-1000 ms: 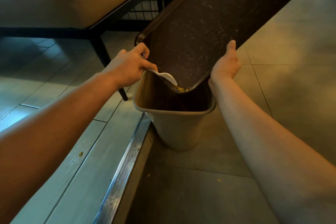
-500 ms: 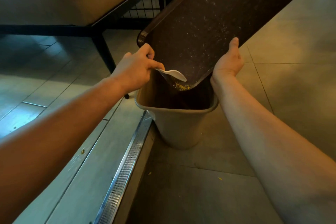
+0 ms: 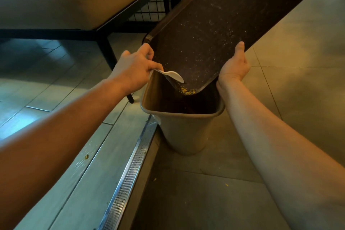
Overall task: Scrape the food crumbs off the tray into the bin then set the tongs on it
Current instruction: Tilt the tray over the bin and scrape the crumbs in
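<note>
2 hands busy: right hand [image 3: 234, 65] grips dark speckled tray [image 3: 224, 24]; left hand [image 3: 134, 71] pinches white curved scraper [image 3: 172, 75] above tan bin [image 3: 183, 130].

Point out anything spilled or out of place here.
A few yellow crumbs lie on the floor, missed by the bin: two in front of it, one on the left boards. The rest sit heaped at the tilted tray's low corner.
</note>
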`<control>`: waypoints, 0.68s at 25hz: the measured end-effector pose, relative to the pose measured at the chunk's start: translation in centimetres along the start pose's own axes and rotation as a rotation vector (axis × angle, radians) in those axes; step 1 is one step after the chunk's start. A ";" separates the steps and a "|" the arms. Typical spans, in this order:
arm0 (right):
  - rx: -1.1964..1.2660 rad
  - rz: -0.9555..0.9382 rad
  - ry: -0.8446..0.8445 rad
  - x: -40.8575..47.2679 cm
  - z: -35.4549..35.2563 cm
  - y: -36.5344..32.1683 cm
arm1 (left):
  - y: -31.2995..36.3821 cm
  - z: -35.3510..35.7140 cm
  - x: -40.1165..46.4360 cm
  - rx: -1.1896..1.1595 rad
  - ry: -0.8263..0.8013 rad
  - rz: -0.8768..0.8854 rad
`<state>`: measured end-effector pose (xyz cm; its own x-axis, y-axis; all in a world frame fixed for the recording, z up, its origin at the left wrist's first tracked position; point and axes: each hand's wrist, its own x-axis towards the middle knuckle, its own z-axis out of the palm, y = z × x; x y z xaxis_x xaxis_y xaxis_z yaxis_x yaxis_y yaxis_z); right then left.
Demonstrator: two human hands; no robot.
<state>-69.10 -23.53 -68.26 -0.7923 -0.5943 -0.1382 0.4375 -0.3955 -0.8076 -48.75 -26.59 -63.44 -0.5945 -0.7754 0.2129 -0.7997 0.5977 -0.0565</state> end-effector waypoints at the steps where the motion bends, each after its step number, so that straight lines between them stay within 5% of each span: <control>1: 0.000 0.000 0.003 0.0 0.0 -0.1 | 0.1 0.1 0.1 0.055 -0.014 0.017; 6: -0.006 -0.018 0.012 0.0 0.0 0.0 | -0.1 0.2 -0.2 0.011 -0.117 0.111; 12: 0.029 0.002 -0.007 0.2 0.1 0.1 | -0.2 1.8 -1.7 -0.479 -0.072 -0.119; 17: 0.019 0.020 -0.003 0.5 0.3 0.3 | 0.3 3.5 -2.3 -0.532 -0.100 -0.063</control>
<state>-69.21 -24.11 -68.40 -0.7820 -0.6045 -0.1518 0.4611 -0.3972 -0.7935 -47.93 -25.38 -67.35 -0.5722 -0.8134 0.1047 -0.6969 0.5496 0.4607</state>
